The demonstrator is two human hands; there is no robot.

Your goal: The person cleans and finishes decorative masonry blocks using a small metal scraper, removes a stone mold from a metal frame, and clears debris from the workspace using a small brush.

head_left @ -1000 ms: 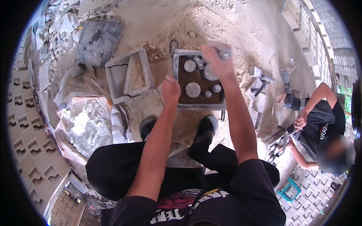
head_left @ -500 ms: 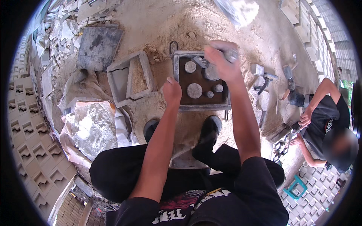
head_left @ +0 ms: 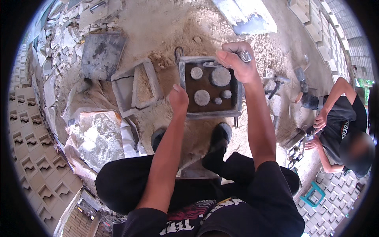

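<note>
Between my feet lies a rectangular metal moulding frame (head_left: 213,115) with dark brown sand inside. Several round grey discs of different sizes, among them a large disc (head_left: 220,77) and a middle-sized disc (head_left: 201,97), sit on the sand. My left hand (head_left: 179,99) is closed at the frame's left wall, thumb upward; its fingers are mostly hidden. Over the frame's far right corner, my right hand (head_left: 240,61) is wrapped round a grey metal tool (head_left: 246,56). The tool's rounded end sticks out of the fist; its exact kind is unclear.
To the left stand a cracked frame (head_left: 136,89), a dark square plate (head_left: 103,55) and an open sack of pale powder (head_left: 98,136). A hammer (head_left: 278,85) lies on the right. Beyond it, a co-worker (head_left: 339,122) handles metal parts. A pale board (head_left: 252,17) lies at the far side.
My right hand, blurred before, now shows sharply and a little farther right with the tool. My left hand stays at the frame's left wall. The view has shifted slightly.
</note>
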